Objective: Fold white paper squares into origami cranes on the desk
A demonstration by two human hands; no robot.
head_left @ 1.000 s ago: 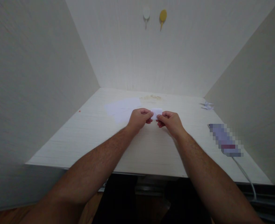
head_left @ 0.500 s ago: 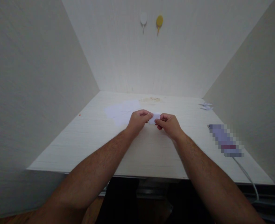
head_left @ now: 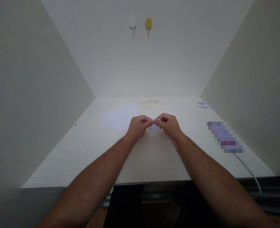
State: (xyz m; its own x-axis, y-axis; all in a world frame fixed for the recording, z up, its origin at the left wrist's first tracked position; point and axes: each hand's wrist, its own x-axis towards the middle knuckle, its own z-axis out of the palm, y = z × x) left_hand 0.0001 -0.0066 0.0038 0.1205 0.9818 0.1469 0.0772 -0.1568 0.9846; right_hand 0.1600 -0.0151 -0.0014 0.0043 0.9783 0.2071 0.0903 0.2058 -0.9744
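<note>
My left hand [head_left: 138, 126] and my right hand [head_left: 168, 125] meet at the middle of the white table [head_left: 87, 148]. Both are closed in a pinch on one small folded piece of white paper [head_left: 154, 127], which shows only as a sliver below the touching fingertips. Most of the paper is hidden by the fingers. Just behind and to the left of my left hand, a few flat white paper sheets [head_left: 118, 116] lie on the table.
A blurred-out oblong device [head_left: 224, 137] with a white cable [head_left: 248, 171] lies at the right edge. A small folded paper figure [head_left: 203, 104] sits at the far right corner. A yellowish stain [head_left: 149, 102] marks the far table edge. Two wall hooks, white [head_left: 132, 22] and yellow [head_left: 148, 23], hang above.
My hands have come closer together until the fingertips touch, and the paper between them now shows much less. The view has shifted a little to the right.
</note>
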